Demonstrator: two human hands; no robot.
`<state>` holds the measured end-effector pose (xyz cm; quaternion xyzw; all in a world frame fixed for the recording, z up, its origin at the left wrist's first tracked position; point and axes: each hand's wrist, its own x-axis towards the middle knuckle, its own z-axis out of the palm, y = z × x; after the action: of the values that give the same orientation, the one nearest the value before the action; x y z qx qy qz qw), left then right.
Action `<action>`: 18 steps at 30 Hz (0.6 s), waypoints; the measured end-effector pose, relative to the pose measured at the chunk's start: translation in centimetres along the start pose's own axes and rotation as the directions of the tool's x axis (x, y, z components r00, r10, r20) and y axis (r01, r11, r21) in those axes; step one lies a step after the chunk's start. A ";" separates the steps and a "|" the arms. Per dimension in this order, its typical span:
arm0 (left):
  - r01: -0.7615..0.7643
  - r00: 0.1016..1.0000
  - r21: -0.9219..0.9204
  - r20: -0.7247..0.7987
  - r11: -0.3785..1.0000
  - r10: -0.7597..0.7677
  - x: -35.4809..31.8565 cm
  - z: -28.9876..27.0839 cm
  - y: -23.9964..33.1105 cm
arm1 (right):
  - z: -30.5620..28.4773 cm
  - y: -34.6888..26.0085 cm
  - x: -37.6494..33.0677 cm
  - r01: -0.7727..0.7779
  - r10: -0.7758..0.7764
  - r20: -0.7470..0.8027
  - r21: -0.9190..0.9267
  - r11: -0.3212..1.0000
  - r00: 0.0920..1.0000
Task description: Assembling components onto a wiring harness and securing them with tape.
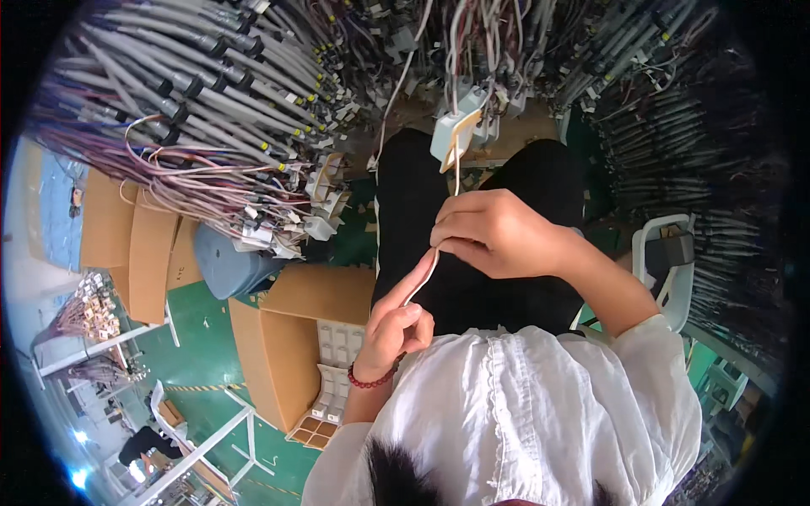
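Observation:
A thin white wire (pixel 458 179) hangs from a white box-shaped part (pixel 447 135) with a tan strip along one side, in front of my knees. My right hand (pixel 498 234) pinches this wire between thumb and fingertips, just below the box. From there the wire bends down along the stretched index finger of my left hand (pixel 390 333). The left hand's other fingers are curled, and the wire's lower end disappears at its grip. Whatever tip the wire has is hidden there.
Dense bundles of grey cables (pixel 211 84) hang at the far side and right. An open cardboard box (pixel 278 363) with white parts stands left of my lap, near a blue-grey stool (pixel 224 257). A white chair (pixel 671 274) stands on the right.

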<state>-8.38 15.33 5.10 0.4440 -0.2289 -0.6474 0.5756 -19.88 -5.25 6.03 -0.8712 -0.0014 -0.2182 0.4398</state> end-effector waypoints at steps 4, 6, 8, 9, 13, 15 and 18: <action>-0.154 0.969 0.478 -0.096 0.865 0.226 1.8 -1.0 0.2 | 0.4 0.1 -1.5 0.005 -0.024 -0.067 -0.260 0.966 0.997; -0.249 0.860 0.825 -0.053 0.507 0.508 2.7 -1.2 1.1 | 0.9 -0.3 -2.0 -0.019 -0.003 -0.074 -0.294 0.956 0.997; -0.200 0.792 0.960 0.040 0.198 0.609 3.4 0.3 1.5 | 1.6 -0.4 -2.8 -0.022 -0.017 -0.115 -0.326 0.945 0.993; -0.195 0.801 0.972 0.081 0.130 0.593 4.2 1.1 1.2 | 2.2 -0.4 -3.1 0.015 -0.085 -0.183 -0.356 0.934 0.979; -0.015 0.828 0.935 -0.187 0.354 0.529 5.7 2.1 -1.1 | 2.7 -0.2 -5.0 -0.121 0.012 -0.251 -0.427 0.896 0.968; 0.025 0.902 0.931 -0.179 0.365 0.394 6.3 2.2 -0.9 | 2.4 -0.2 -6.3 -0.158 0.027 -0.280 -0.460 0.874 0.960; 0.058 0.946 0.898 -0.190 0.436 0.264 6.9 2.6 -1.0 | 2.6 -0.2 -7.5 -0.185 0.008 -0.331 -0.507 0.842 0.944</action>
<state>-10.75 8.48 3.45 0.7585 -0.4716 -0.3155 0.3206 -25.70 -1.68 2.01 -0.9111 0.1739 -0.3238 0.1868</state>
